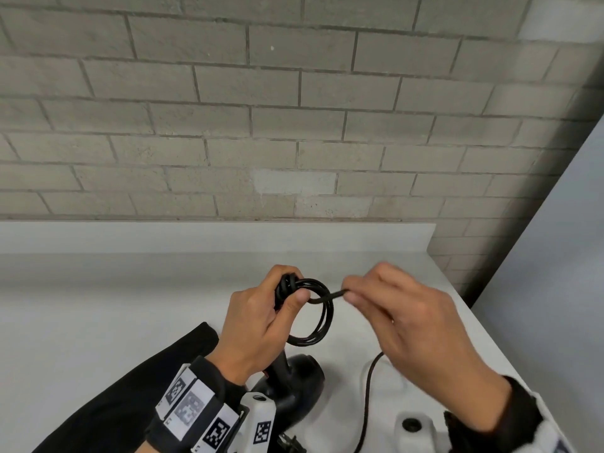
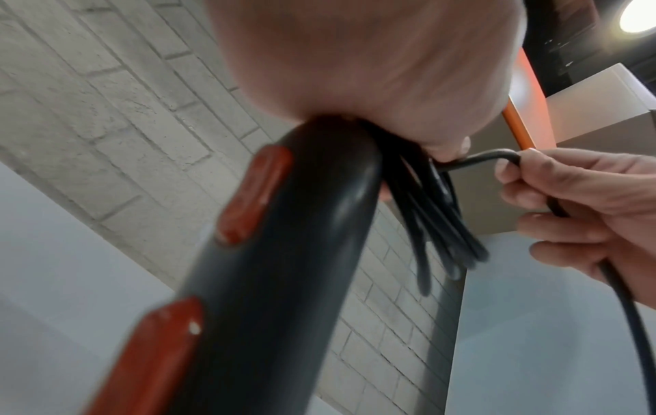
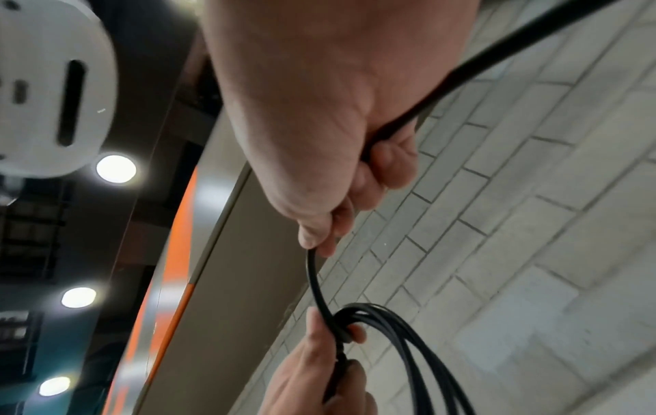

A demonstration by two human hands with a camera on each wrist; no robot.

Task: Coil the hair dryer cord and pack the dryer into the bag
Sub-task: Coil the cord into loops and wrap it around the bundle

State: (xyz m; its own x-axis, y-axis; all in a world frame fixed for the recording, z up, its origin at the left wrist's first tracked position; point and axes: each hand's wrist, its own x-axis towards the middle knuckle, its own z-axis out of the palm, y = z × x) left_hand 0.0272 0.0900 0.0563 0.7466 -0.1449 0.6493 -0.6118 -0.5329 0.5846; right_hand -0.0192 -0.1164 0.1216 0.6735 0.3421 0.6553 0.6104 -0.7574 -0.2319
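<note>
My left hand [image 1: 289, 300] grips the black hair dryer [image 1: 295, 384] by its handle, nozzle end down near the counter, and holds a coil of black cord [image 1: 322, 322] against the handle top. My right hand [image 1: 352, 294] pinches the cord just right of the coil, and the free cord [image 1: 367, 397] hangs down from it. In the left wrist view the dryer handle [image 2: 284, 266] with red-orange switches [image 2: 254, 193] fills the frame, beside the coil loops [image 2: 436, 224] and the right hand [image 2: 585, 207]. The right wrist view shows the cord [image 3: 314, 280] running to the coil [image 3: 401, 345].
A black bag [image 1: 130, 387] lies flat on the white counter [image 1: 98, 305] under my left forearm. A grey brick wall [image 1: 294, 125] rises behind the counter's low backsplash. A pale panel [image 1: 555, 256] stands on the right.
</note>
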